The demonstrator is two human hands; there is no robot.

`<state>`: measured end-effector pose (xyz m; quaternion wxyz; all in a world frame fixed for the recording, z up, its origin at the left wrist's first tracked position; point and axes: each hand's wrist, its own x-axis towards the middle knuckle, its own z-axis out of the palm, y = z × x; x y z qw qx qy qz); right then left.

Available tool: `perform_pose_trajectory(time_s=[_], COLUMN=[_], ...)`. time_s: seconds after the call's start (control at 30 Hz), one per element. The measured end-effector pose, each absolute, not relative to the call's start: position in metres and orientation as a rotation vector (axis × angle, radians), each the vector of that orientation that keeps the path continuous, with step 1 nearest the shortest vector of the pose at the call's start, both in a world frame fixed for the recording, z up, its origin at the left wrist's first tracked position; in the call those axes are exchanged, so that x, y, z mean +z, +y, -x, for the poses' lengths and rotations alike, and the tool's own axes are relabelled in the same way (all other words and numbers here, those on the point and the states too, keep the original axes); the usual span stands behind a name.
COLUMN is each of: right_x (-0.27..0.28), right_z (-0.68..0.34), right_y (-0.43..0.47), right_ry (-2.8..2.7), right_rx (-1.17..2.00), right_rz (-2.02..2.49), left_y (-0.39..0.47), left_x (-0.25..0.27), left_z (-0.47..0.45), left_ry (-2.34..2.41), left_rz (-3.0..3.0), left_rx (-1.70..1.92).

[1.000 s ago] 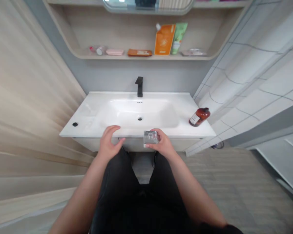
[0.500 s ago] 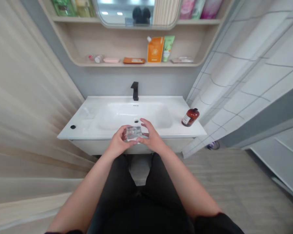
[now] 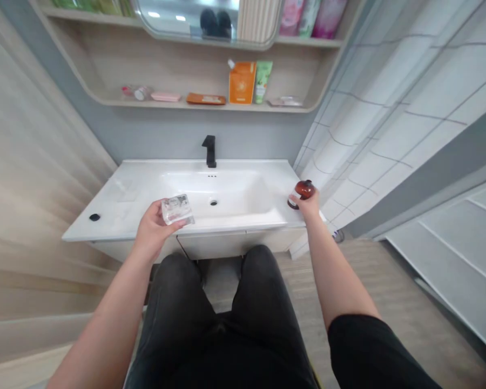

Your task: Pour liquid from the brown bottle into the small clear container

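My left hand (image 3: 155,226) grips a clear, box-shaped container (image 3: 177,209) above the front left edge of the sink. Its fingers are around the left side and the thumb lies along the near edge. What the container holds, if anything, I cannot make out. At the right end of the counter, my right hand (image 3: 309,206) is wrapped around a brown bottle (image 3: 305,188) with a pale label and a dark top. The bottle leans on its side or is tilted; its lower part is partly behind the fingers.
Between my hands lies the white sink basin (image 3: 243,189), with a black faucet (image 3: 209,151) behind it. A small black round cap (image 3: 94,217) is on the left counter. Above, a wall shelf (image 3: 166,107) carries an orange pouch (image 3: 242,82), a green tube (image 3: 263,81) and other toiletries.
My right hand has left the clear container, moved right and taken hold of the brown bottle. My left hand has shifted left, still with the container. The camera view has turned slightly right.
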<state>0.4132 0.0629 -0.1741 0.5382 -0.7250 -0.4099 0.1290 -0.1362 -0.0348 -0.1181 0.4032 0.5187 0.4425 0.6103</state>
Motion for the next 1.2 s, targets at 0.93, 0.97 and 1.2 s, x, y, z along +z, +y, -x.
perform_pose_trajectory(time_s=[0.93, 0.97, 1.2], right_x=[-0.215, -0.216, -0.22], right_z=[-0.153, -0.154, -0.158], right_y=[0.158, 0.158, 0.161], right_ry=[-1.679, -1.686, -1.737], right_rx=[1.039, 1.043, 1.064], right_rz=[1.443, 1.437, 1.439], left_y=[0.178, 0.178, 0.181], left_x=[-0.205, -0.207, -0.217], left_z=[0.13, 0.13, 0.128], left_ry=[0.915, 0.926, 1.002], left_rz=[-1.285, -1.295, -1.388], left_rx=[1.354, 1.345, 1.237])
